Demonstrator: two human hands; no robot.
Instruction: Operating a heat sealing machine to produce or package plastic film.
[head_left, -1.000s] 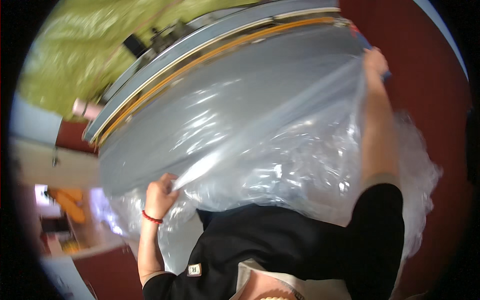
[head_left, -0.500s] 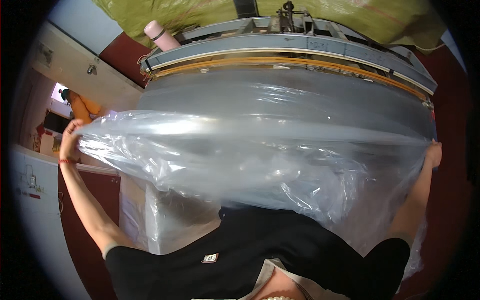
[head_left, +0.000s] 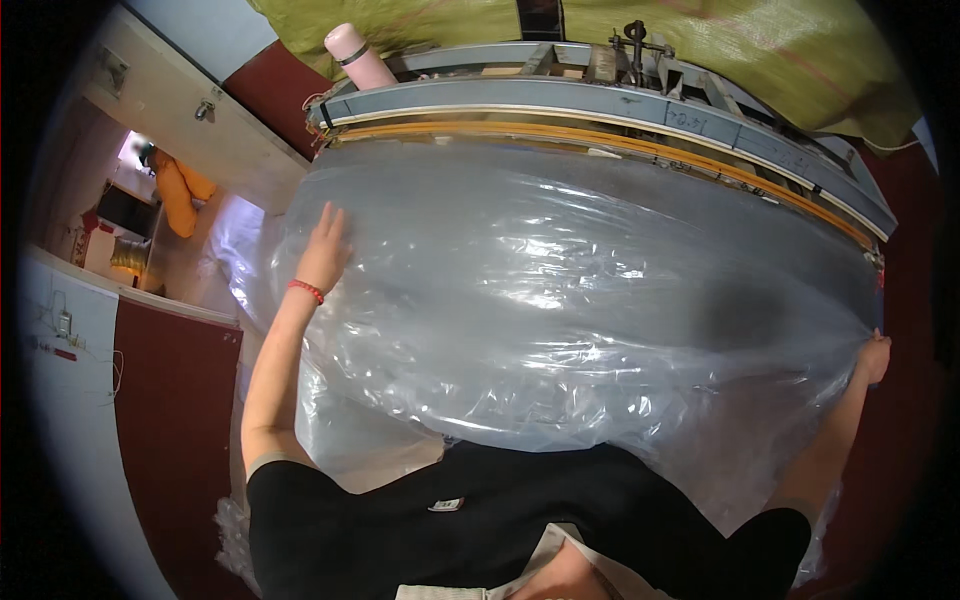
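A wide sheet of clear plastic film lies over a grey work surface in front of me, its near part wrinkled and shiny. My left hand, with a red bead bracelet at the wrist, rests on the film near its left side, fingers stretched forward. Far to the right, my right hand is closed on the film's right edge, and creases run from it across the sheet. The film's near part hangs down in front of my black shirt.
Behind the film runs a long grey metal frame with an orange strip along it. A pink bottle leans at its left end. Yellow-green woven sheeting covers the back. At the left are an open door and a dark red wall panel.
My left hand has let go of the film's left edge and moved inward to the right, onto the sheet. The raised film has come down flat. My right hand keeps its grip, slightly lower.
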